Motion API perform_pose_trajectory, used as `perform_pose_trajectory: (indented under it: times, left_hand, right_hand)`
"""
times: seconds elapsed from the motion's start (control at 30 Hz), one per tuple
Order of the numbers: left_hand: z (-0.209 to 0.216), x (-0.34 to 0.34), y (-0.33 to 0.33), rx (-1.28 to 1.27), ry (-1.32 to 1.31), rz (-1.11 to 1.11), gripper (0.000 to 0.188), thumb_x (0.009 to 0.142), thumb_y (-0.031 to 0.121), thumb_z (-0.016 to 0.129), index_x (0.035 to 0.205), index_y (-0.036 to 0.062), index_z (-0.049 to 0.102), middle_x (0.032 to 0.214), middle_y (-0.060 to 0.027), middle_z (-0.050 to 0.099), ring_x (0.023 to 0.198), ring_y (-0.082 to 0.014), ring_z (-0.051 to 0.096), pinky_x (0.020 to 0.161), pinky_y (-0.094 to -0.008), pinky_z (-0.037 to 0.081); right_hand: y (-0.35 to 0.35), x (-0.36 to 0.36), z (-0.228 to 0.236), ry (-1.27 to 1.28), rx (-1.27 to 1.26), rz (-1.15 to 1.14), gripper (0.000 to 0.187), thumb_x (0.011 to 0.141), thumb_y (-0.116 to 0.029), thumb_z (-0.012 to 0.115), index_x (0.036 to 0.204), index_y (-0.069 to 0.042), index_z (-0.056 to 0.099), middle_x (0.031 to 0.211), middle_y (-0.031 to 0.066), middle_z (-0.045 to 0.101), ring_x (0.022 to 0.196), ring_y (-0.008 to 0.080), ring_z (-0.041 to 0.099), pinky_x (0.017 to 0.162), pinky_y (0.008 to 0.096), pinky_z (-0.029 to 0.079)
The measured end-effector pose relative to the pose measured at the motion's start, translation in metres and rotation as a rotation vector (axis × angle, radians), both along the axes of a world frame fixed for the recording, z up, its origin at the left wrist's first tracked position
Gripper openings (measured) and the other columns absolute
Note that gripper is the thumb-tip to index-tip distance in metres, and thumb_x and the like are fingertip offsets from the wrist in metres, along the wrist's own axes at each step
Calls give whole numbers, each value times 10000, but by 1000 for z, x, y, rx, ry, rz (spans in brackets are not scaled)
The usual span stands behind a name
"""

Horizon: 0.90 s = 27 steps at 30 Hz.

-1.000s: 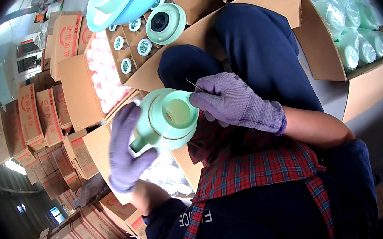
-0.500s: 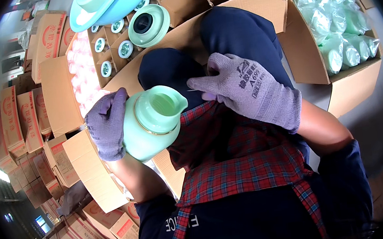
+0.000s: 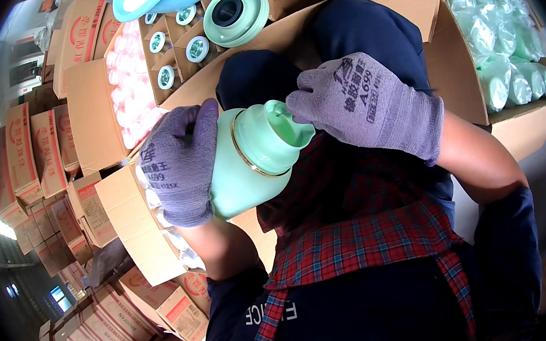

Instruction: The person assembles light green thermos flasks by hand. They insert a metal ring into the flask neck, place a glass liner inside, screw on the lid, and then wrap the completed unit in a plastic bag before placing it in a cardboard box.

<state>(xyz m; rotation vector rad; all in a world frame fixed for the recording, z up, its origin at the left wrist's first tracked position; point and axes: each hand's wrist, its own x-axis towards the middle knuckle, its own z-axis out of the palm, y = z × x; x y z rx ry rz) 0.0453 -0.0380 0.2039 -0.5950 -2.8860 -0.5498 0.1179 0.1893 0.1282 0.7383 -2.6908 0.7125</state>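
Observation:
A mint-green thermos jug body (image 3: 238, 180) with a gold band round its shoulder lies tilted over my lap, its spouted mouth toward the right. My left hand (image 3: 177, 166), in a grey-purple glove, is wrapped round its side. At the spout is my right hand (image 3: 372, 105), gloved alike, with its fingers curled together against the rim. Whatever small thing these fingers may pinch is hidden. Beyond my knees, a round green part with a black ring (image 3: 228, 12) rests on a divided carton.
Several silvery flasks with white rims (image 3: 197, 49) stand in the divided carton (image 3: 260, 38). A light-blue basin (image 3: 168, 0) overhangs it. Bagged green parts (image 3: 507, 75) fill a carton at right; pink parts (image 3: 131, 92) lie at left, near stacked cartons (image 3: 22, 155).
The jug has moved right in my left hand and turned slightly. My right hand, formerly apart from it with the index finger extended, has come to the spout with fingers curled.

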Motion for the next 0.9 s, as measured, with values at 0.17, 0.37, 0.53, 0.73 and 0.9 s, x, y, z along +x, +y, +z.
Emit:
perform_pose_trajectory:
  times: [0.17, 0.37, 0.53, 0.73, 0.9]
  left_hand:
    - [-2, -2, 1, 20, 20, -65, 180, 860, 132, 793, 843, -26, 709, 687, -56, 629, 627, -97, 546, 641, -260, 470]
    - [-2, 1, 3, -5, 36, -71, 181, 857, 133, 794, 840, -27, 712, 699, -58, 653, 634, -101, 571, 648, -259, 483]
    - [-4, 2, 3, 16, 48, -54, 179, 854, 134, 795, 842, -26, 717, 709, -61, 665, 636, -100, 582, 649, -252, 484]
    - [-5, 4, 4, 22, 53, -46, 167, 852, 120, 793, 844, -29, 718, 715, -58, 670, 639, -96, 583, 652, -250, 483]
    - [-9, 4, 2, 68, 37, -25, 175, 820, 154, 814, 817, 16, 706, 727, -90, 671, 629, -194, 644, 625, -304, 496]
  right_hand:
    - [-3, -5, -1, -14, 43, 3, 214, 842, -199, 666, 1019, -79, 668, 853, 97, 660, 809, 255, 694, 683, 375, 547]
    - [-6, -2, 1, -78, 83, -28, 230, 825, -216, 691, 1008, -76, 673, 865, 103, 666, 815, 253, 696, 684, 385, 550]
    - [-9, 2, -4, -74, 11, -49, 228, 811, -209, 707, 992, -75, 677, 868, 100, 671, 811, 256, 698, 685, 386, 550]
    - [-10, 5, -10, -34, -25, -58, 130, 849, -171, 648, 924, -67, 630, 754, 83, 606, 709, 240, 662, 602, 354, 517]
    - [-10, 7, -8, -67, -26, -66, 121, 838, -165, 657, 905, -68, 630, 732, 85, 600, 690, 247, 657, 597, 357, 515]
